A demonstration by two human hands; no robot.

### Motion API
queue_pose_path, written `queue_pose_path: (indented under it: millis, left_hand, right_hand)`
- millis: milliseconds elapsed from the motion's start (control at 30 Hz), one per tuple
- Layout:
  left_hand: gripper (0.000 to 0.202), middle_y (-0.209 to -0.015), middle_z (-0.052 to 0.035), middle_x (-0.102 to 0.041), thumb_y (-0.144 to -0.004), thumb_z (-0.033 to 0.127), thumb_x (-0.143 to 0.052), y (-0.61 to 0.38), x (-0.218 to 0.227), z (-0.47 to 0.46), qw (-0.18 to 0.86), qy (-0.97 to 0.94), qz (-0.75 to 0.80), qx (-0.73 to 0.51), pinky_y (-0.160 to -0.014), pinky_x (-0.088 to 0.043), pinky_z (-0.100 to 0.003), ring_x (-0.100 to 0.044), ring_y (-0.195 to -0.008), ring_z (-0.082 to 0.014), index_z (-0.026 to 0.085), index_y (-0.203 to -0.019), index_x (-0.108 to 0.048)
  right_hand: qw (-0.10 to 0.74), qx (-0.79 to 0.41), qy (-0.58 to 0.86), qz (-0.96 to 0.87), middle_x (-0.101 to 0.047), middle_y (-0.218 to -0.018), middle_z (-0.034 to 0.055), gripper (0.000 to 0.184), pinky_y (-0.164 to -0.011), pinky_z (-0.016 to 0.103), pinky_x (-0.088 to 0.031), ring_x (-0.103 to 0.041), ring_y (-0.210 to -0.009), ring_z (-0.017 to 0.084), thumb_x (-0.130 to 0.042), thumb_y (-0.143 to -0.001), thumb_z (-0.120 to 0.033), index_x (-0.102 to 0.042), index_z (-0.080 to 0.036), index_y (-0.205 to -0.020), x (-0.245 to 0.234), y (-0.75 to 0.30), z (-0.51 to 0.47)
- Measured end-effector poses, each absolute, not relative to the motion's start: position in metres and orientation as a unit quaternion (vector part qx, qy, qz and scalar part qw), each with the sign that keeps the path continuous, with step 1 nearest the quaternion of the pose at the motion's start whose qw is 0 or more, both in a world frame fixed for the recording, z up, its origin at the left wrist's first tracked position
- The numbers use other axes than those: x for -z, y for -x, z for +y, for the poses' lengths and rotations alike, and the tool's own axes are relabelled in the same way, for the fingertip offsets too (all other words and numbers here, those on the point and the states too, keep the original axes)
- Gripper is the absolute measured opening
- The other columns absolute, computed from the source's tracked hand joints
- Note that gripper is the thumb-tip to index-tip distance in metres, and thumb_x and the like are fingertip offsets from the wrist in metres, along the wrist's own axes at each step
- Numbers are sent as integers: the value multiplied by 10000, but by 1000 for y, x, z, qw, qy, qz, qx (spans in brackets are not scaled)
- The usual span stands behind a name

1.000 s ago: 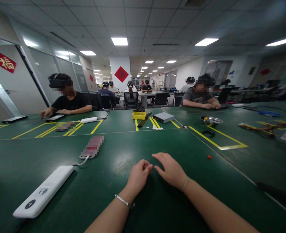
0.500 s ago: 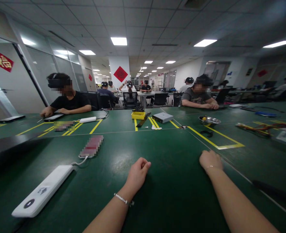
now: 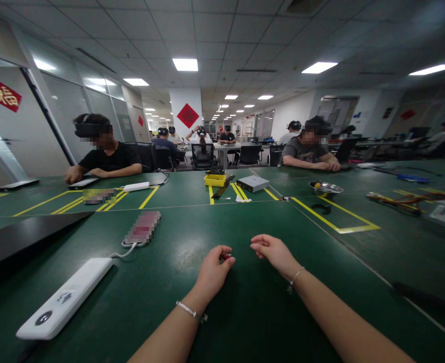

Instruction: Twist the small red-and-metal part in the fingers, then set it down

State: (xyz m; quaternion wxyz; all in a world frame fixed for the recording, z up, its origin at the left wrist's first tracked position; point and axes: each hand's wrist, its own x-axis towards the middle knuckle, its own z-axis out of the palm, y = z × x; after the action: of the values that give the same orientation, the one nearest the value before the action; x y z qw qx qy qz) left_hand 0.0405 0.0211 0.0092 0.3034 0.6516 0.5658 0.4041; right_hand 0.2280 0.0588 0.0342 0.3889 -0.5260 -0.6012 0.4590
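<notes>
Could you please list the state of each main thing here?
Left hand: holding the small red object
Small red object: partly hidden
Right hand: loosely curled, nothing visible inside
Phone: lying flat, cable attached
White device: lying flat, cable attached
Yellow tray: holding dark items
Metal bowl: upright, holding something yellow

A small red object (image 3: 227, 256) is held in the left hand (image 3: 210, 268) at the lower centre of the frame. The right hand (image 3: 277, 253), fingers loosely curled, is held apart from it over a green table (image 3: 252, 322). At lower left, a phone (image 3: 142, 228) is joined by a cable (image 3: 127, 253) to a white power bank (image 3: 80, 285).
</notes>
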Motion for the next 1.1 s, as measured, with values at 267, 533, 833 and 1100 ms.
queue_pose_path:
  millis: [267,533,833,1100]
  left_hand:
    - [187,-759,21,-543,-623,144,-569,-41,-10,21,306,-644,554,-430,-669,-408,-226,-518,-719,-113,189,-797,-518]
    - [131,-733,23,-536,-636,199,-591,-40,-13,19,257,-675,537,-435,-644,-392,-234,-506,-692,-116,194,-762,-557]
    - [86,-705,28,-536,-655,228,-592,-46,-17,13,199,-681,543,-449,-617,-383,-239,-502,-669,-119,193,-724,-555]
    - [22,-706,20,-524,-693,207,-543,-46,-21,8,151,-674,570,-444,-618,-382,-243,-505,-684,-124,186,-686,-540]
  right_hand:
    - [444,-650,417,-455,-583,-642,-1,199,-577,228,-397,-494,-558,71,-680,-549,-252,-588,-134,-680,-27,-193,39]
    - [447,-698,390,-402,-617,-722,25,245,-645,237,-413,-543,-632,87,-694,-530,-162,-602,-133,-755,-27,-189,34]
    - [481,-668,403,-401,-646,-696,40,242,-673,267,-422,-574,-647,120,-722,-508,-245,-616,-127,-691,-20,-178,31]
    - [495,-694,386,-352,-659,-769,75,316,-734,294,-423,-585,-744,154,-664,-597,-355,-652,-120,-808,-22,-164,17]
